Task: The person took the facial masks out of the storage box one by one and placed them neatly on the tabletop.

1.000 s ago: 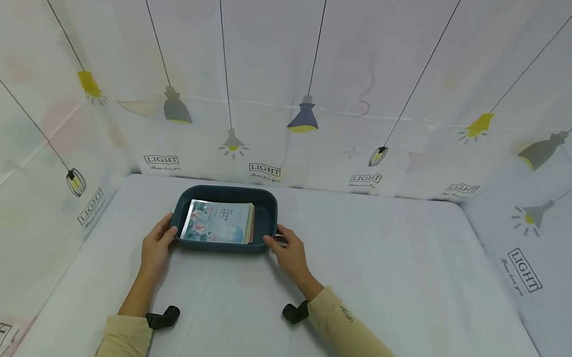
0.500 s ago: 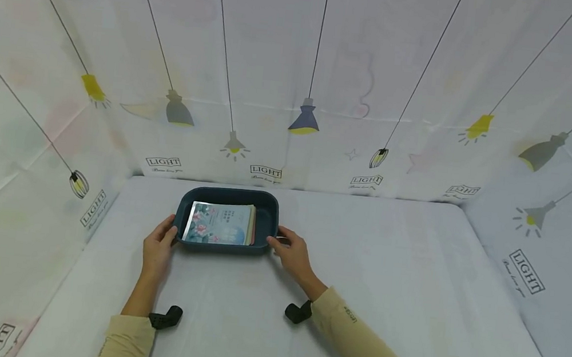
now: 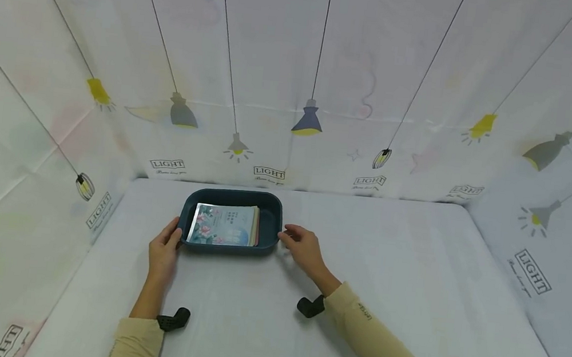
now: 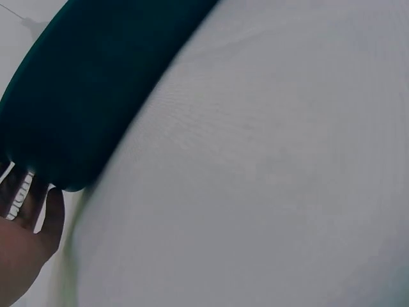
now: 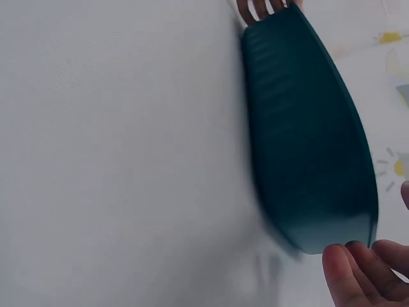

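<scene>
A dark teal tray (image 3: pixel 227 249) with rounded corners and raised walls lies toward the back left of the table. Inside it is a small stack of books (image 3: pixel 224 224), the top one with a pale blue, floral cover. My left hand (image 3: pixel 164 253) is at the tray's left end; in the left wrist view its fingers (image 4: pixel 33 199) reach fairly straight to the end wall. My right hand (image 3: pixel 305 252) is beside the right end, fingertips right at the wall and thumb off the rim. The right wrist view shows those fingers (image 5: pixel 348 275) extended, holding nothing.
A white cloth covers the table (image 3: pixel 385 280). Close behind the tray rises a white curtain (image 3: pixel 350 52) printed with hanging lamps, which also runs along both sides. A black wrist device (image 3: pixel 174 319) sits on each wrist.
My right thumb has come off the tray's rim and the right hand has drawn slightly to the right. The left hand stays at the left end. The head view has shifted slightly.
</scene>
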A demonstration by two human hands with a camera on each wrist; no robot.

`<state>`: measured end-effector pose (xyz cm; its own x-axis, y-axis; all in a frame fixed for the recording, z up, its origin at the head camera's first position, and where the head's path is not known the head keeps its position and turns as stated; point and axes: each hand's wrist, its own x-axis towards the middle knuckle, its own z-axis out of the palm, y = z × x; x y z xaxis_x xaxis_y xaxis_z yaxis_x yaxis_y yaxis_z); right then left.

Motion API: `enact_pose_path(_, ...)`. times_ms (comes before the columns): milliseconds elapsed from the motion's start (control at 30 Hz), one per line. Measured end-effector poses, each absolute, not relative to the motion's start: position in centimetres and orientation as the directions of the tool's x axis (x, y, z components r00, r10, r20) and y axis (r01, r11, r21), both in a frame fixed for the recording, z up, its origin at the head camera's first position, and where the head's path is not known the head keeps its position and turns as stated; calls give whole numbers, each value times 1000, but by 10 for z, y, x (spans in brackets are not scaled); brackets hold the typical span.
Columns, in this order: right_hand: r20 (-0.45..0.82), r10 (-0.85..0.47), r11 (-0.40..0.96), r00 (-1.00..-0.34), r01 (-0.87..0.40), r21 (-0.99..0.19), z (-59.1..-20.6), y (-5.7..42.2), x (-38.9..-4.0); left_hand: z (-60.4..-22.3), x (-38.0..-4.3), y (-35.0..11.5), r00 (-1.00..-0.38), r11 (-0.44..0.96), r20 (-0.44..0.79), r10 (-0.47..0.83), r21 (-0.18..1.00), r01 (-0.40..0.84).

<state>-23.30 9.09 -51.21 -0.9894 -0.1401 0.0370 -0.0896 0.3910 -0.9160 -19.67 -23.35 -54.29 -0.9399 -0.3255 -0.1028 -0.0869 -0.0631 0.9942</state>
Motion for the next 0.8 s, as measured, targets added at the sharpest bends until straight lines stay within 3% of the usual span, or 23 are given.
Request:
enact_pose_path(133,38,-137,427,-990,-94,-899,-501,95,-236,-544,-198,-232,-941,-94,-106,-322,992,-80)
enact_pose_path(367,31,-136,486,-990,-94,-869,-482,98,-244,-540,-196,-231,-937,-14,-78,-341,997,-77)
enact_pose_path(800,-114,-192,462,-975,13,-887,-452,80,-264,-545,-197,-233,-938,-30,-70,-338,998,-64)
